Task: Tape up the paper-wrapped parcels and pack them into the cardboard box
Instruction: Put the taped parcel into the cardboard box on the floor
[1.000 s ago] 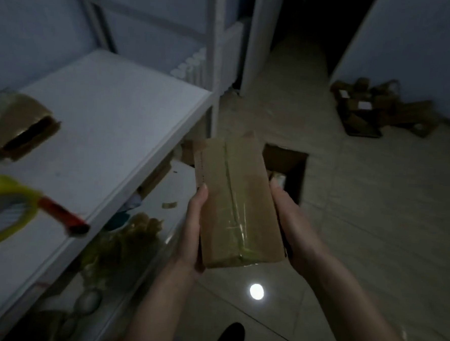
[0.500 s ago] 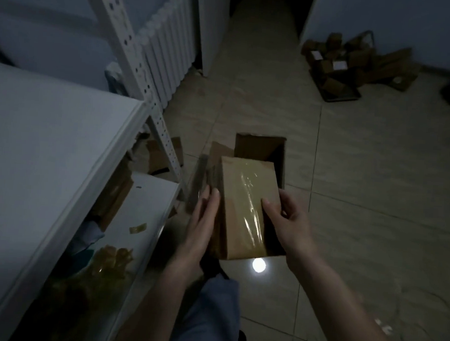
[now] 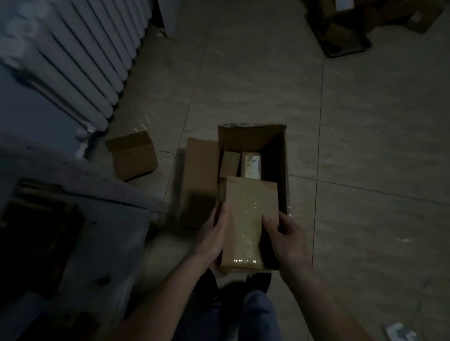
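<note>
A brown paper-wrapped parcel (image 3: 246, 219) with a shiny strip of clear tape down its middle lies over the near end of the open cardboard box (image 3: 249, 137) on the floor. My left hand (image 3: 212, 232) holds its left edge, and my right hand (image 3: 287, 237) grips its right edge with the thumb on top. Deeper in the box sit a small brown parcel (image 3: 229, 164) and a paler one (image 3: 252, 164). The box's left flap (image 3: 200, 168) lies folded out flat.
A small cardboard box (image 3: 132, 155) lies on the tiles left of the open box, below a white radiator (image 3: 76, 42). The grey shelf unit (image 3: 65, 226) fills the lower left. A heap of cartons (image 3: 359, 20) sits at the far right. My legs are below the box.
I have bent down over the box, so the view swung from the shelf to the floor. Both hands have lowered the taped parcel into the box's near end.
</note>
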